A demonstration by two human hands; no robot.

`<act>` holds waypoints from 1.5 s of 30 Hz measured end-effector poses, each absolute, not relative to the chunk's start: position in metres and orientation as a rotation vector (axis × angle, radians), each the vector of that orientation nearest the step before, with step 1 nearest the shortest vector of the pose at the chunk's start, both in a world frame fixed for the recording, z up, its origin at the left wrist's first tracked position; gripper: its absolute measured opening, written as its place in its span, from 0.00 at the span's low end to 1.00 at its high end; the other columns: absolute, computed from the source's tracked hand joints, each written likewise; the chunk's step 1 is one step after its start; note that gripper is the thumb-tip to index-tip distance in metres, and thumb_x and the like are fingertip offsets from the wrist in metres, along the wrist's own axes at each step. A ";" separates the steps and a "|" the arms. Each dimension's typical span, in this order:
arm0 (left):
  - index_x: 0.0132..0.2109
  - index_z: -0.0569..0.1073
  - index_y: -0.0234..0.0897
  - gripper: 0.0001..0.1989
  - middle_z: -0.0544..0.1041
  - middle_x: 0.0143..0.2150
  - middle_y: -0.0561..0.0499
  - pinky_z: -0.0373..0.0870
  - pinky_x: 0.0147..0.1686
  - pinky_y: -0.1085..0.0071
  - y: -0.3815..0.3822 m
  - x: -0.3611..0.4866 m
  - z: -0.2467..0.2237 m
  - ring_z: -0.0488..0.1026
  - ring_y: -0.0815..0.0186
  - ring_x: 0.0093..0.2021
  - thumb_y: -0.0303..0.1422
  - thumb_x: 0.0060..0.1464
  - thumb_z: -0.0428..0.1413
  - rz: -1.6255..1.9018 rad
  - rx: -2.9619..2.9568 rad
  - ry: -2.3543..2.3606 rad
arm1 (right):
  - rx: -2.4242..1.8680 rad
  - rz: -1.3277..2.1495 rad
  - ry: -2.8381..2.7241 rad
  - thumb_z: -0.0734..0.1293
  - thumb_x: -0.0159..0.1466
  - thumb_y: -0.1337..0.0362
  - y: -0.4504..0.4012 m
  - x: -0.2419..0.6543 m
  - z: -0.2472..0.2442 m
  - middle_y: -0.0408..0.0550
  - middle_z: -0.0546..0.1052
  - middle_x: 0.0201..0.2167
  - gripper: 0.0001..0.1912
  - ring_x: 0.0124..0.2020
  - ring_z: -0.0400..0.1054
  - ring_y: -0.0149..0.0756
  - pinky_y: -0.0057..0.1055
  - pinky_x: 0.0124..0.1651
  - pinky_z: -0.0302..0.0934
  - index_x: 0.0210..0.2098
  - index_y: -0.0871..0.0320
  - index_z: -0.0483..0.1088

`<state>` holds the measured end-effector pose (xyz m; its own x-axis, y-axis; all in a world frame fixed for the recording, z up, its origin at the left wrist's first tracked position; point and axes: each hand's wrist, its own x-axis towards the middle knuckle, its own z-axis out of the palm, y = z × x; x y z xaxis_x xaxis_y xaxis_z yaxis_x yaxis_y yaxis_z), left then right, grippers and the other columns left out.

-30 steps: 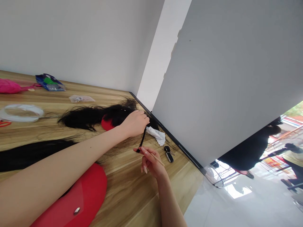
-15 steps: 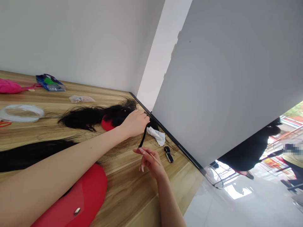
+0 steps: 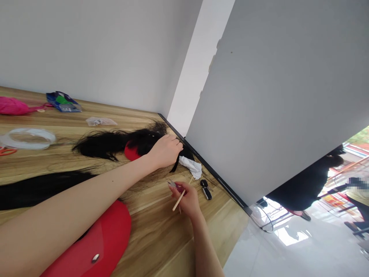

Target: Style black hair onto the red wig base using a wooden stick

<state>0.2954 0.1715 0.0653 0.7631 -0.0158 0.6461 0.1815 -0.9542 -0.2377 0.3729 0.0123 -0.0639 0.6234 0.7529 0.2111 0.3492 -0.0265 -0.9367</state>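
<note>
My left hand (image 3: 167, 151) is closed at the far end of a black hairpiece (image 3: 99, 143) with a red base (image 3: 132, 151). A short strand of black hair (image 3: 175, 164) hangs below its fingers. Nearer to me, my right hand (image 3: 188, 199) is closed around a thin wooden stick (image 3: 179, 201) that slants through the fingers. Something purple with a pointed metal tip (image 3: 172, 183) also shows at its fingertips; its kind is unclear. A red cap-like piece (image 3: 115, 231) with a metal snap lies under my left forearm, beside long black hair (image 3: 43, 186).
A crumpled white cloth (image 3: 191, 167) and a car key (image 3: 205, 189) lie right of my hands. Farther left are a clear plastic ring (image 3: 31, 145), orange scissor handles (image 3: 7, 151), a small plastic bag (image 3: 100, 121), a blue packet (image 3: 63, 102) and a pink bundle (image 3: 14, 105). A grey wall panel borders the table.
My right hand has moved away from the black strand's end and now holds the wooden stick and the purple metal-tipped thing. My left hand has stayed in place; the strand beneath it looks shorter.
</note>
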 end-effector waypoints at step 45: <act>0.28 0.73 0.37 0.04 0.78 0.31 0.46 0.61 0.36 0.64 0.179 0.298 0.057 0.71 0.61 0.35 0.25 0.49 0.57 -0.606 -2.671 0.468 | -1.662 -0.073 -0.964 0.69 0.57 0.54 0.010 0.378 -0.066 0.44 0.72 0.20 0.17 0.21 0.62 0.31 0.28 0.26 0.58 0.38 0.61 0.78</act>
